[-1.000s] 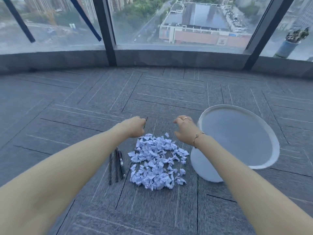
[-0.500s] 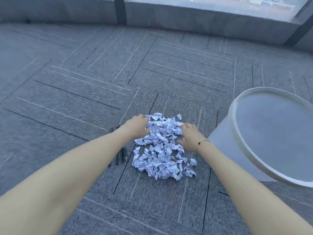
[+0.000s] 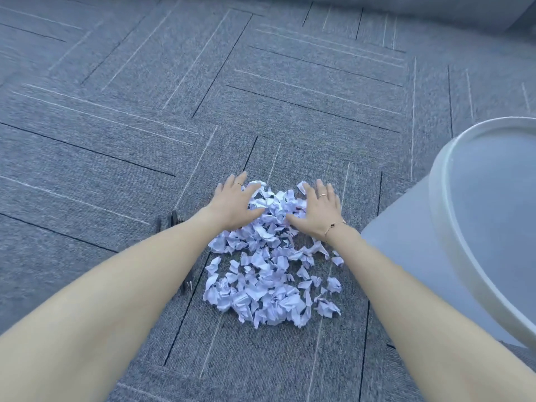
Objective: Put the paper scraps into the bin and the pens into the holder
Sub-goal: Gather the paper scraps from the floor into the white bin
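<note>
A heap of white paper scraps (image 3: pixel 269 271) lies on the grey carpet in the middle of the view. My left hand (image 3: pixel 235 204) rests flat on the far left part of the heap, fingers spread. My right hand (image 3: pixel 317 211) lies flat on the far right part, fingers straight. A big white bin (image 3: pixel 452 227) stands at the right, close to my right forearm. Several dark pens (image 3: pixel 171 221) lie left of the heap, mostly hidden under my left forearm. No pen holder shows.
Grey carpet tiles (image 3: pixel 145 111) with light stripes stretch all around. A low grey ledge (image 3: pixel 435 7) runs along the far top edge.
Both hands have come down from above the far side of the heap and now lie flat on it. The camera has tilted down and moved nearer, so the windows are out of view.
</note>
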### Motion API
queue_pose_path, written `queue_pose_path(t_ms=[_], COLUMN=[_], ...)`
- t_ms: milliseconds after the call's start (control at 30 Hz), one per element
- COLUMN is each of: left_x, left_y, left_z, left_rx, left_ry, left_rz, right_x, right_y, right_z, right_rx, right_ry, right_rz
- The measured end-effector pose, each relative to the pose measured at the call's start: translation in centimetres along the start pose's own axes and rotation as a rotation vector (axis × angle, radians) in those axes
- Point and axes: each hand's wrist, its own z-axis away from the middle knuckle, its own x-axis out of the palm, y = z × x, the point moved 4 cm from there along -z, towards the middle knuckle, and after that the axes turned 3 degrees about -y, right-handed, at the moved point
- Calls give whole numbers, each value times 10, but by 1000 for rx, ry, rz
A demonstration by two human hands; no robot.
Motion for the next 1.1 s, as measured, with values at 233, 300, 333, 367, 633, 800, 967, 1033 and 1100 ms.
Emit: queue_pose_path(t_ms=[233, 300, 333, 367, 633, 800, 967, 1033, 1100], left_x=[19, 23, 25, 28, 46, 57, 65, 71, 82], left_y=[5, 2, 1, 0, 7, 9, 8, 10, 13], left_z=[-1, 5, 8, 12, 60, 96, 130, 140, 145], left_rx=[65, 96, 109, 118, 148, 181, 192, 199, 222], left_ry=[-60, -50, -50, -53, -52, -30, 121, 160, 125], left_rz=[-21, -42, -48, -48, -83, -153, -49, -55, -104], right_x=[9, 14, 16, 17, 49, 60, 51, 52, 65], right_y=[-9, -14, -16, -17, -18, -16, -9, -7, -7], right_z=[-13, -6, -2, 3, 64, 96, 123, 134, 143], right_rx=[-80, -98, -110, -124, -184, -218, -272, -280, -290], right_ry=[-61, -42, -24, -4, 6, -68, -27, 41, 44], right_rz=[-161, -183, -189, -183, -85, -65, -40, -51, -21])
